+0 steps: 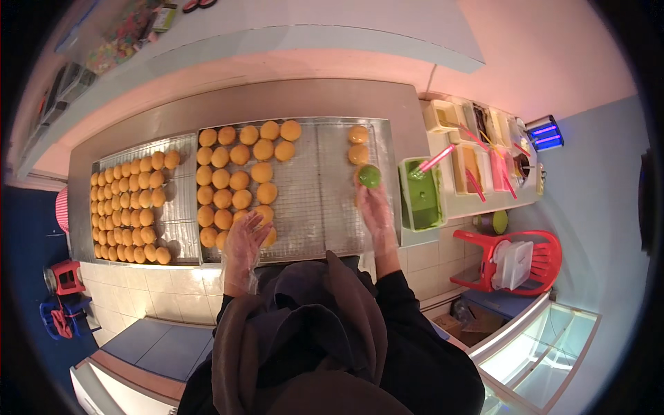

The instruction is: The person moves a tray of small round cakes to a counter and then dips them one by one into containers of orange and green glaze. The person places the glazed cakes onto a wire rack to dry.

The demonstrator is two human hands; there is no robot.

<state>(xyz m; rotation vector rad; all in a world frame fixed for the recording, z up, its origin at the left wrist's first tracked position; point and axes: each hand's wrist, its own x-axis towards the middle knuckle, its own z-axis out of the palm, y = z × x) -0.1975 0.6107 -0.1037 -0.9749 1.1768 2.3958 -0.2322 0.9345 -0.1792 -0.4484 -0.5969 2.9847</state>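
Note:
My right hand (377, 210), in a clear plastic glove, holds a bun topped with green glaze (369, 176) over the right part of a wire cooling rack (301, 197). Two shiny glazed buns (358, 144) lie just beyond it, and others beneath are partly hidden. My left hand (248, 241), gloved too, hovers with spread fingers at the near side of rows of plain golden buns (239, 180); whether it touches one I cannot tell. Right of the rack stands a tub of green glaze (423, 207) with a pink-handled brush (437, 159) in it.
A second rack (181, 207) full of round buns lies at the left. More tubs of toppings (467, 163) with pink and yellow utensils stand at the right. A shelf (332, 39) runs above the far side. A red plastic chair (544, 264) with clear containers stands at the lower right.

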